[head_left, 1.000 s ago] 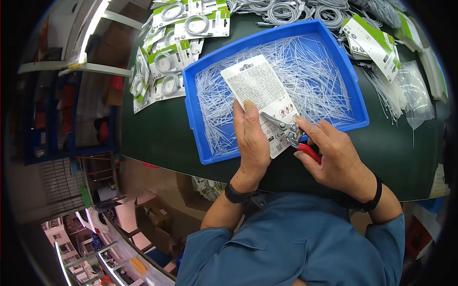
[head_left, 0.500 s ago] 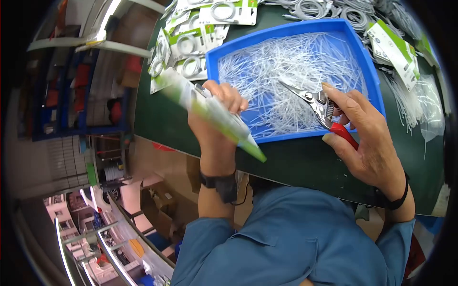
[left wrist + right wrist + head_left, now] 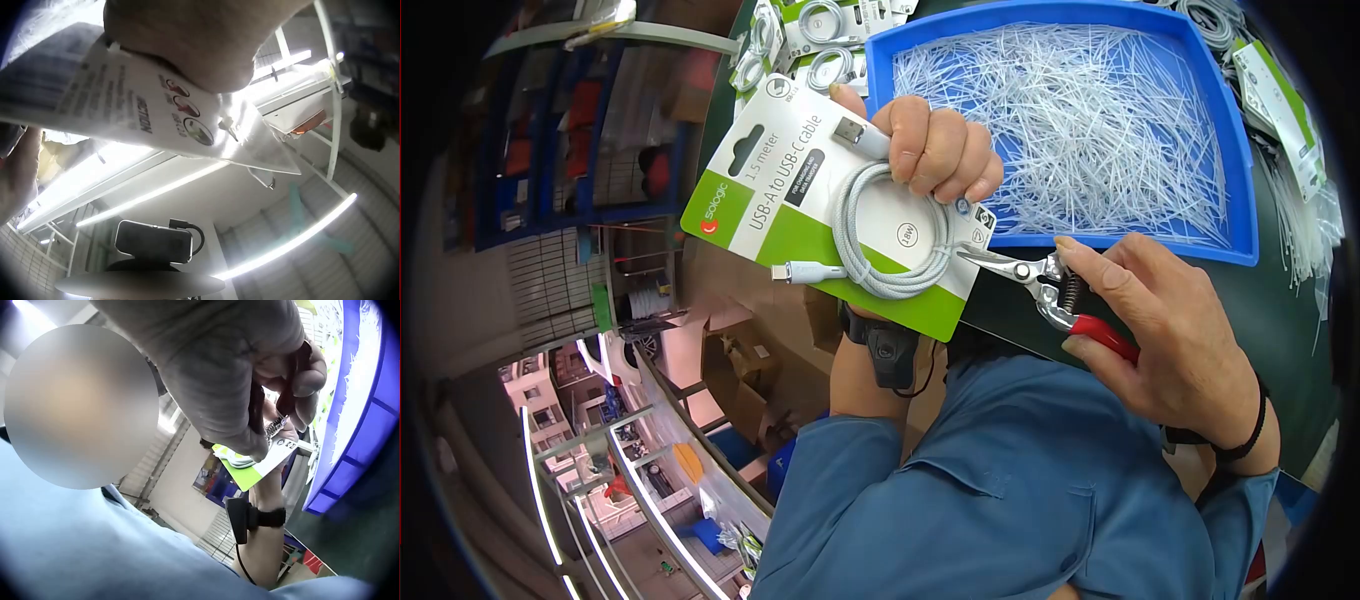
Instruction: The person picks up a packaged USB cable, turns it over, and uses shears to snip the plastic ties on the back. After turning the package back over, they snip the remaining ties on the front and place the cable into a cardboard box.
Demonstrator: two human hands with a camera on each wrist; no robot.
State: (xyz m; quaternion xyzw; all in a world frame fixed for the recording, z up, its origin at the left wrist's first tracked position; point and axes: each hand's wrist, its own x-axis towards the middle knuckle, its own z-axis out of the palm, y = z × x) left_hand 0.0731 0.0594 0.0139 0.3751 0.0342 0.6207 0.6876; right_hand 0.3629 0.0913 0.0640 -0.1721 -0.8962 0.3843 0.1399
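Observation:
The left hand (image 3: 938, 150) grips a white and green cable card (image 3: 735, 200) by its upper edge, front side facing the head camera. A coiled grey cable (image 3: 850, 235) lies on the card, its USB-C plug at the lower left. In the right hand (image 3: 1175, 330) are red-handled pliers-like cutters (image 3: 1040, 280), whose tips touch or nearly touch the coil's right side. The left wrist view shows the card's printed back (image 3: 150, 106) under the left hand (image 3: 200, 37). In the right wrist view the right hand (image 3: 219, 375) curls round the red handles (image 3: 289, 394).
A blue tray (image 3: 1250, 200) of thin white plastic strips (image 3: 1080, 130) stands behind the hands on the dark green table (image 3: 1280, 330). More carded cables (image 3: 825, 30) lie at the upper left. Cards (image 3: 1280, 115) and a bundle of white ties (image 3: 1295, 225) are at the right.
The card has been turned from its printed back to its cable side and moved left and up. The right hand and cutters moved off the card, then came up beside the coil.

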